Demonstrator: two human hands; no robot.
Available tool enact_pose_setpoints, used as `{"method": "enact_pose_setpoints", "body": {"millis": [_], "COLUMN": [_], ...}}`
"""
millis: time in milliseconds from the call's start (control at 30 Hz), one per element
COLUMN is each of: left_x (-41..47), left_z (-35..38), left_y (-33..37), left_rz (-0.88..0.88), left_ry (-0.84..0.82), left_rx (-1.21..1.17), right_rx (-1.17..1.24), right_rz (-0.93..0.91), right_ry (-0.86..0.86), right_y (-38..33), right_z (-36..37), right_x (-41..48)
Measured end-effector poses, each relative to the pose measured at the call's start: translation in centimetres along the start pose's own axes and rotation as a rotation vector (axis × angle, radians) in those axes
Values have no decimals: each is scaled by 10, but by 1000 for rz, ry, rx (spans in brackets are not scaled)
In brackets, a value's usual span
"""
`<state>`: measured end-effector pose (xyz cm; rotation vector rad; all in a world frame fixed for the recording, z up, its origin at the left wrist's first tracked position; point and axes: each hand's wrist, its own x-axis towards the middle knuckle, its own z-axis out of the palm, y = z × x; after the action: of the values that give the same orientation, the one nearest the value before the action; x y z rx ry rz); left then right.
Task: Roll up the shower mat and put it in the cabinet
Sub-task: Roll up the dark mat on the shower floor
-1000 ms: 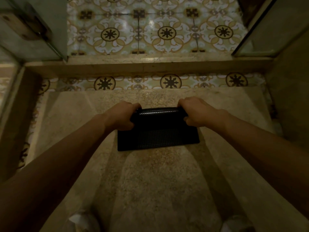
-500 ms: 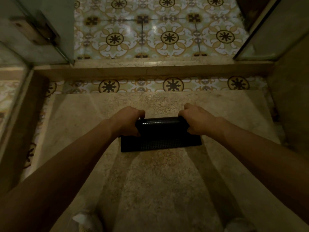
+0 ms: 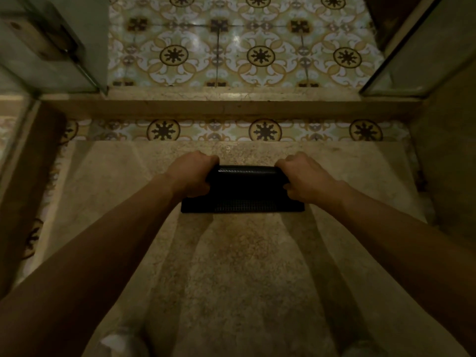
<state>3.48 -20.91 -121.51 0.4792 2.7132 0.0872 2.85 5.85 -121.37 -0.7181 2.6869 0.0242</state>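
A: Dim overall, with a warm yellow-brown cast. The brightest patch is the patterned tiled floor (image 3: 231, 47) at the top, where a pale glare spot sits on the glaze.

B: And nearer the camera?

A: Murky. The forearms throw long soft shadows across the speckled stone floor (image 3: 244, 266). The black mat (image 3: 242, 191) is nearly featureless, apart from a thin highlight along its upper edge.

B: Sharpness?

A: Soft everywhere. The bottom corners are blurred, and straight edges bow outward at the sides.

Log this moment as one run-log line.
step: rolling mat | left hand: gripping roll end | right hand: gripping other end | shower mat: mostly rolled, flat strip left
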Motion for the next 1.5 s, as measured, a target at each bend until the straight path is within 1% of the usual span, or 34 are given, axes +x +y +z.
{"method": "enact_pose_setpoints", "body": {"millis": [67,200,267,333,400,433,500,567,633,767,833,900,967,1067,1167,1267,1367,1500], "left_x": [-1,3,2,0,0,1,3,3,1,-10,-20,-30,-38,-48,-65,-75,-71,-65], "left_z": [0,-15,-17,-13,-5,-3,-5,-8,-8,7,16,23,28,33,54,70,72,64], "left_y": [-1,-10,-11,-6,-1,-1,-6,-11,-10,-3,-5,-5,-3,7,18,21,16,13], "left_rz": [2,-11,-22,-11,37,42,18,-4,-17,9,10,-3,-1,37,41,23,18,77], "left_ry": [-30,-183,-208,-225,-225,-234,-295,-344,-328,-219,-188,-159,-117,-73,-51,-9,-33,-119], "left_rx": [-13,-165,-180,-107,43,45,-71,-148,-141,-8,-43,-90,-49,92,205,162,96,62], "right_rx": [10,107,94,59,33,29,51,81,82,-34,-52,10,73,-35,-117,-105,-101,-76], "right_rz": [-10,4,2,8,7,3,-2,3,7,-20,-25,-13,5,-46,-119,-112,-90,-79], "right_ry": [-17,-115,-113,-97,-85,-82,-103,-164,-200,-134,-106,-99,-94,-51,-65,-49,-49,-108], "right_y": [1,8,7,4,1,0,1,4,3,-7,-9,-7,-6,-10,-17,-17,-19,-22], "right_z": [3,-3,-5,-2,3,5,3,-3,-8,0,4,8,14,26,43,54,59,57], "right_x": [-2,-1,0,-3,-7,-8,-10,-8,-8,-15,-19,-22,-27,-38,-52,-60,-58,-50]}}
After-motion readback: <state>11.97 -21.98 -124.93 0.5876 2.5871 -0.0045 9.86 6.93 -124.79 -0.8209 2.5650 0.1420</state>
